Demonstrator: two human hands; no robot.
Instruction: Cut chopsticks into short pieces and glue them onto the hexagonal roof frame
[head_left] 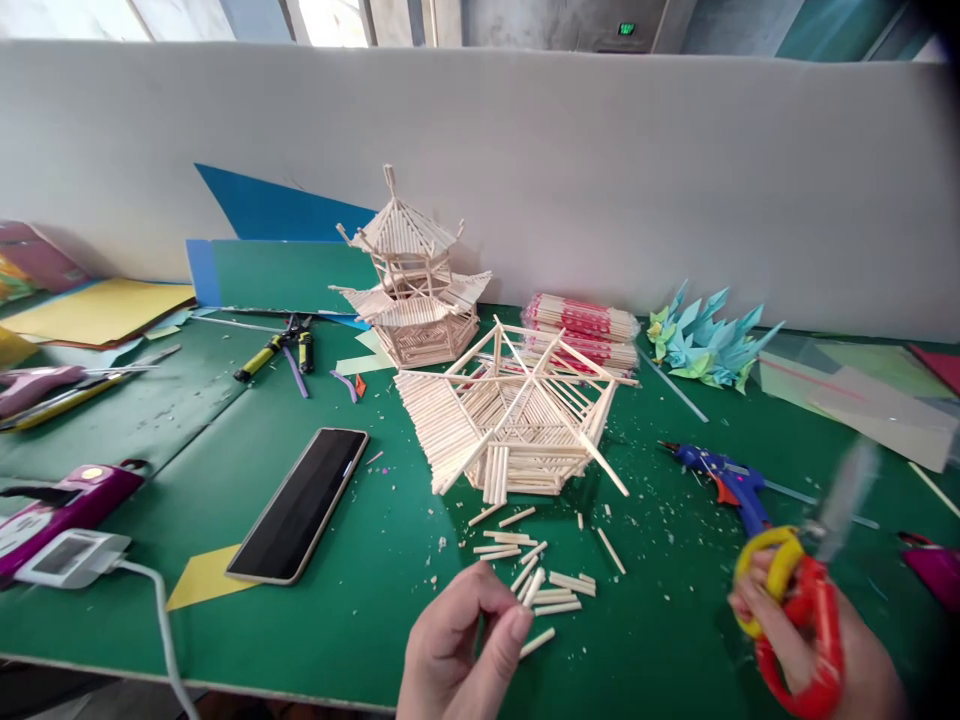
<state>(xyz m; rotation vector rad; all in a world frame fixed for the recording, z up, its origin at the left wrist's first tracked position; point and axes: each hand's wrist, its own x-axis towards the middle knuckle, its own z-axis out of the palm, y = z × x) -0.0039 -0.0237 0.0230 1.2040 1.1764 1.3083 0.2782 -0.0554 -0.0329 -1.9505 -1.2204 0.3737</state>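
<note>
My left hand (pixel 459 650) is low in the middle, its fingers pinched together on a short wooden stick (pixel 534 588) above several cut stick pieces (pixel 536 580) on the green table. My right hand (pixel 814 645) at the lower right grips red and yellow scissors (pixel 799 610), whose blades are blurred by motion. An upturned hexagonal roof of wooden sticks (pixel 517 415) lies just beyond the loose pieces. Behind it stands a finished stick pagoda (pixel 409 285).
A black phone (pixel 300 503) lies left of the roof. A blue glue gun (pixel 724 480), a pack of chopsticks (pixel 581 325) and paper cranes (pixel 705 345) are to the right. Pliers (pixel 277 345), coloured paper (pixel 101 310) and a pink device (pixel 60 505) sit left.
</note>
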